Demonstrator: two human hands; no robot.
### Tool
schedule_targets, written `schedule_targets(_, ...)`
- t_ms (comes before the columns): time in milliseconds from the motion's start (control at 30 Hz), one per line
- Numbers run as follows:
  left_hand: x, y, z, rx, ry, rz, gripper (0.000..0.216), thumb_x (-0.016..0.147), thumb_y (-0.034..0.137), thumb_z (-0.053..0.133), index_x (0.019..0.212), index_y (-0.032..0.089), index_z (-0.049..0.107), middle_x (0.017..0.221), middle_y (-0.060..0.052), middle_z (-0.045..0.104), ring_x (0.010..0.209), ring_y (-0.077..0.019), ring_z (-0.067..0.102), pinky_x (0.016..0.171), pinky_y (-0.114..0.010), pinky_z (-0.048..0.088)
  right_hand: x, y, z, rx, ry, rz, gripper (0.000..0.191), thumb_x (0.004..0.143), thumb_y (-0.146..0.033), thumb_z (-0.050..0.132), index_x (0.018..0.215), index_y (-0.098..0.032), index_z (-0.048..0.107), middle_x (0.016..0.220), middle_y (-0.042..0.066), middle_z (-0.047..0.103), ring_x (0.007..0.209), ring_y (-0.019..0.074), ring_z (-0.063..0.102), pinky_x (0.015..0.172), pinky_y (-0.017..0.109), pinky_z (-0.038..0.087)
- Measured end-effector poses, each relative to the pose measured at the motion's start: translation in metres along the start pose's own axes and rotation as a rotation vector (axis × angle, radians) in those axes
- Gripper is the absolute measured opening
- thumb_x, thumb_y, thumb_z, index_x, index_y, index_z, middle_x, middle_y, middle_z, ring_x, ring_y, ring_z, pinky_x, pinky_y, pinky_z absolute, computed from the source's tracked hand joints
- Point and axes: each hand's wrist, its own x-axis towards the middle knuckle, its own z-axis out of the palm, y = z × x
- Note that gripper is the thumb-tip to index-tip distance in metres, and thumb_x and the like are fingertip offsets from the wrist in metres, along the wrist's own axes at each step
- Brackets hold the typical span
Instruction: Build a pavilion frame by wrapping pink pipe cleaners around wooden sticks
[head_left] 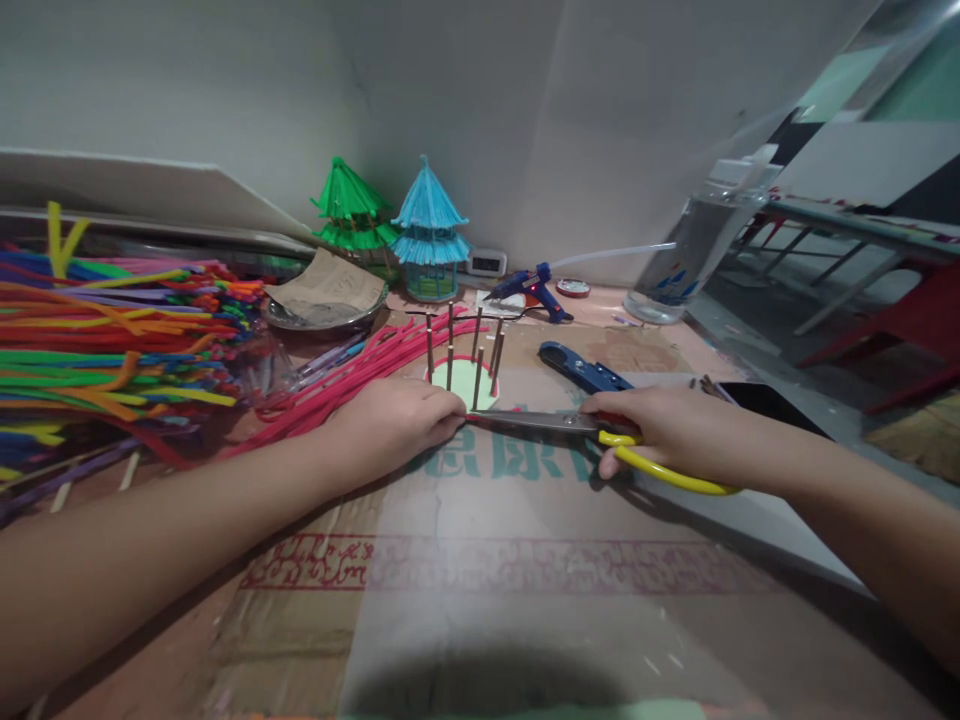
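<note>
Yellow-handled scissors [536,422] are in my right hand [667,430], fingers wrapped round the handles. The blades point left and their tips reach my left hand [394,425]. That hand is closed in a pinch, with a bit of red pipe cleaner at the fingertips, mostly hidden by the fingers. Just behind the blades sits a small pale green round base [466,380] with a red-pink edging. Several thin brown sticks [478,375] stand upright around it. Long red-pink pipe cleaners [352,375] lie behind my left forearm.
Colourful pipe cleaners [112,350] are heaped at left, beside a metal bowl [322,315] with cardboard on it. Green [351,205] and blue [430,230] model pavilions stand at the back. A glue gun [532,290], blue-handled tool [581,368], clear bottle [686,245] and phone [769,405] lie rightward.
</note>
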Motion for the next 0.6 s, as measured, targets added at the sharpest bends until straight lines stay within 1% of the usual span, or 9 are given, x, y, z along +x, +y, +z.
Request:
schedule_targets(167,0.001,0.0003,-0.0018,0.01,0.025,0.032,0.028,0.105,0.024,0.054,0.081,0.021,0.07,0.069,0.001,0.073,0.063,-0.0159,0.067,0.059,-0.029,0.041,-0.0007,-0.0002,-0.0003,0.007,0.012,-0.005,0.015,0.092,-0.032,0.061,0.105,-0.028,0.064,0.099,0.001,0.086,0.095,0.0276,0.079,0.073,0.031,0.048)
schedule_targets(267,0.0002,0.0,-0.0013,0.001,0.03,0.047,0.03,0.105,0.024,0.053,0.08,0.022,0.068,0.068,0.001,0.071,0.062,-0.0156,0.065,0.06,-0.029,0.04,-0.0007,0.0011,-0.0002,0.02,0.014,-0.001,0.014,0.091,-0.032,0.062,0.105,-0.029,0.065,0.099,-0.001,0.086,0.093,0.0268,0.078,0.07,0.03,0.046)
schedule_targets(433,-0.0013,-0.0004,-0.0006,0.012,0.047,0.066,0.03,0.105,0.025,0.054,0.077,0.021,0.064,0.066,0.001,0.069,0.062,-0.0159,0.065,0.059,-0.029,0.04,0.0002,0.0026,0.0013,-0.021,0.036,-0.022,0.016,0.09,-0.039,0.068,0.102,-0.028,0.066,0.093,-0.001,0.084,0.081,0.0244,0.074,0.062,0.029,0.038)
schedule_targets(600,0.0,0.0001,-0.0012,0.009,0.062,0.072,0.027,0.103,0.022,0.056,0.076,0.021,0.061,0.065,0.002,0.068,0.06,-0.0156,0.065,0.057,-0.028,0.039,0.0,0.0018,0.0022,-0.031,0.031,-0.021,0.016,0.093,-0.04,0.066,0.103,-0.028,0.064,0.09,-0.003,0.083,0.081,0.0232,0.072,0.063,0.028,0.037)
